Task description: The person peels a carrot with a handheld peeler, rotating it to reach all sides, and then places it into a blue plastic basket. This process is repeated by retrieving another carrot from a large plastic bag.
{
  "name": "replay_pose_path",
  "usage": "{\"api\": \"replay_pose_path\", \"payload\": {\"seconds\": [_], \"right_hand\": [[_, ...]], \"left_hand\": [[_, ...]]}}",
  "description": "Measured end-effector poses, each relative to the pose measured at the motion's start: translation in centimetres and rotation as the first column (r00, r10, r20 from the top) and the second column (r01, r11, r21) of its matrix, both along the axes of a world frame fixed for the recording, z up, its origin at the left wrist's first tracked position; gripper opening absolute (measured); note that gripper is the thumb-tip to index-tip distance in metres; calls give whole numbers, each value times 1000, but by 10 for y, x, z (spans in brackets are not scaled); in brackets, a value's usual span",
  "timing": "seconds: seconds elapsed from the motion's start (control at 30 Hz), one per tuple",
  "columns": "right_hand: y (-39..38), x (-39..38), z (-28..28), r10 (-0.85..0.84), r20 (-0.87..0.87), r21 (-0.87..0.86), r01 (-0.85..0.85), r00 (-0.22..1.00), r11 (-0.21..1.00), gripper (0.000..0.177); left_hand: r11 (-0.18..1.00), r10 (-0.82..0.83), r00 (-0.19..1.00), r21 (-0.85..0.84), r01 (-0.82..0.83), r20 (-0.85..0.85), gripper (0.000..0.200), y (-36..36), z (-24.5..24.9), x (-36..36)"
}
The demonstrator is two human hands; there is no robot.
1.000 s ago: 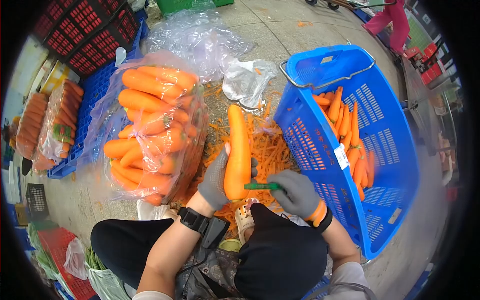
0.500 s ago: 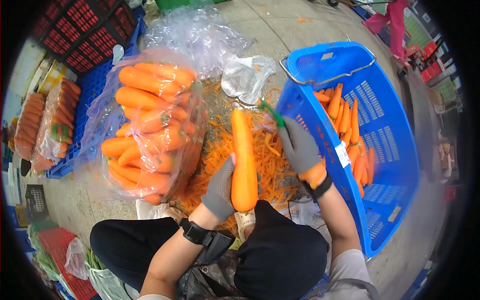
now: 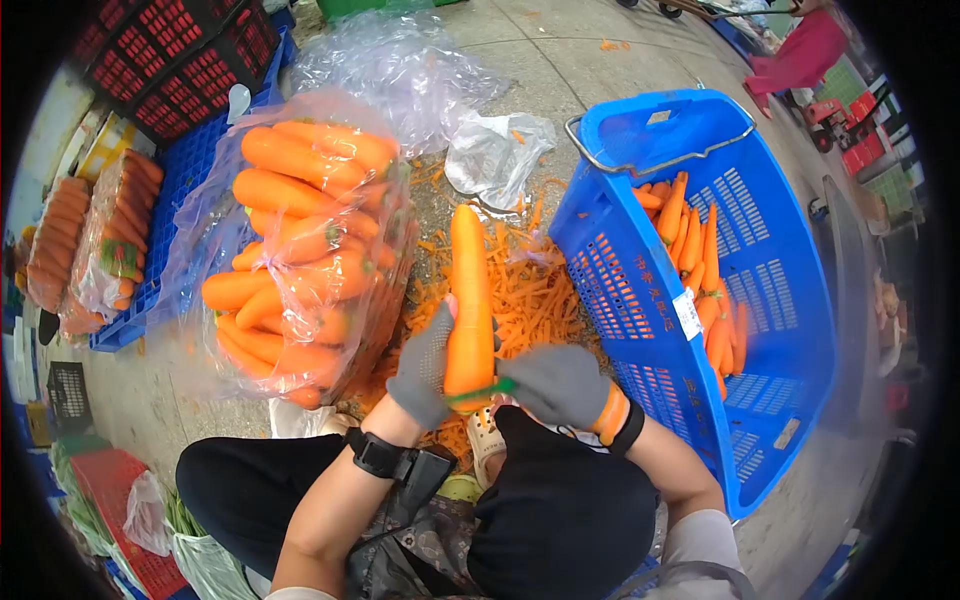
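Floor (image 3: pixel 545 62) strewn with peelings (image 3: pixel 540 310), corners black.
Your left hand (image 3: pixel 422 368) grips the carrot (image 3: pixel 468 310) at frame centre, some fingers hidden; your right hand (image 3: pixel 562 385) clasps a blurred green tool (image 3: pixel 500 386) low across it.

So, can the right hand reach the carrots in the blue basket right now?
Probably not straight away: the right hand holds a green peeler, and the side of the open-topped blue basket stands between that hand and the carrots inside.
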State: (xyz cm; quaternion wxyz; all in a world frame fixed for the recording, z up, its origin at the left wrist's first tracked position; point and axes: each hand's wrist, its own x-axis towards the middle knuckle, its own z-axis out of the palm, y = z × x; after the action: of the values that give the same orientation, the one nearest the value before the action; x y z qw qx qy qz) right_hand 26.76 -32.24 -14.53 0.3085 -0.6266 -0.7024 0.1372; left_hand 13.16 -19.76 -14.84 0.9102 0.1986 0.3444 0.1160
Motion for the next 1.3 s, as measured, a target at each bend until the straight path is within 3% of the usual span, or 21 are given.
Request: {"api": "replay_pose_path", "payload": {"seconds": [0.03, 0.1, 0.17, 0.2, 0.3, 0.37, 0.4, 0.47, 0.5, 0.57, 0.63, 0.7, 0.8, 0.83, 0.9, 0.93, 1.0, 1.03, 1.1, 1.17, 1.3], "right_hand": [[8, 7, 3, -34, 9, -44, 34, 999, 998, 23], [30, 34, -17, -352, -111, 100, 363, 930, 927, 18], [45, 64, -19, -498, 96, 83, 492, 862, 867, 20], [39, 66, -17, -508, 95, 83, 502, 856, 861, 20], [32, 61, -3, -576, -181, 80, 595, 797, 800, 20], [6, 35, -1, -202, 44, 167, 192, 978, 967, 19], [8, 36, -2, -208, 45, 170, 198, 977, 965, 19], [8, 39, -8, -433, -67, 33, 436, 899, 900, 19], [8, 49, -10, -438, -64, 24, 440, 897, 898, 19], [16, 72, -4, -660, -53, 3, 661, 750, 751, 22], [3, 53, 5, -633, -170, -51, 635, 755, 771, 24], [-8, 34, 7, -264, -65, -57, 261, 962, 964, 22], [-5, 18, -8, -126, -98, -24, 125, 987, 992, 22], [2, 27, -15, -130, -101, -27, 128, 986, 991, 22], [20, 57, -24, -576, 12, 22, 575, 818, 818, 22], [18, 56, -17, -576, 10, 17, 576, 817, 817, 22], [22, 54, 5, -624, -287, -104, 624, 727, 775, 23], [18, 48, 4, -610, -291, -108, 608, 737, 786, 23], [-5, 28, -2, -244, -139, 78, 256, 960, 963, 27], [-18, 14, -1, -169, -102, 95, 178, 980, 979, 28], [-25, -3, -6, -55, -36, 71, 57, 998, 996, 31]], "left_hand": [[998, -59, 998, 18, 59, -3, 51, 1, -4, -4], [991, -130, 991, 40, 130, -10, 52, -3, -12, -9], [954, -214, 947, -155, 255, 240, 54, -9, -13, -9], [968, -221, 950, -71, 242, 221, 57, -13, -3, -11], [978, -176, 965, -80, 194, 193, 57, -6, 11, -11], [973, -197, 961, -80, 216, 196, 56, -2, 4, -14], [963, -235, 952, -88, 256, 197, 55, 0, 1, -15], [947, -271, 937, -112, 300, 219, 54, -2, -1, -16], [937, -288, 926, -128, 326, 244, 53, -5, -2, -17], [940, -296, 926, -103, 327, 234, 53, -8, 3, -16], [952, -274, 937, -80, 297, 215, 54, -6, 3, -16], [975, -184, 966, -91, 203, 183, 55, 2, -3, -13], [947, -251, 943, -147, 286, 216, 53, 2, 3, -12], [946, -254, 943, -150, 289, 214, 53, 1, 1, -12], [933, -276, 917, -150, 328, 289, 53, -3, -1, -12], [932, -276, 918, -154, 328, 285, 53, -5, 0, -12], [967, -241, 966, -60, 247, 92, 54, -3, 3, -8], [972, -222, 971, -62, 228, 86, 54, 0, -1, -7], [983, -66, 989, -164, 87, 130, 57, 5, -12, -2], [994, -87, 994, -67, 91, 66, 56, 8, -9, 1], [976, 1, 989, -217, 31, 146, 55, 4, -16, 4]]}}
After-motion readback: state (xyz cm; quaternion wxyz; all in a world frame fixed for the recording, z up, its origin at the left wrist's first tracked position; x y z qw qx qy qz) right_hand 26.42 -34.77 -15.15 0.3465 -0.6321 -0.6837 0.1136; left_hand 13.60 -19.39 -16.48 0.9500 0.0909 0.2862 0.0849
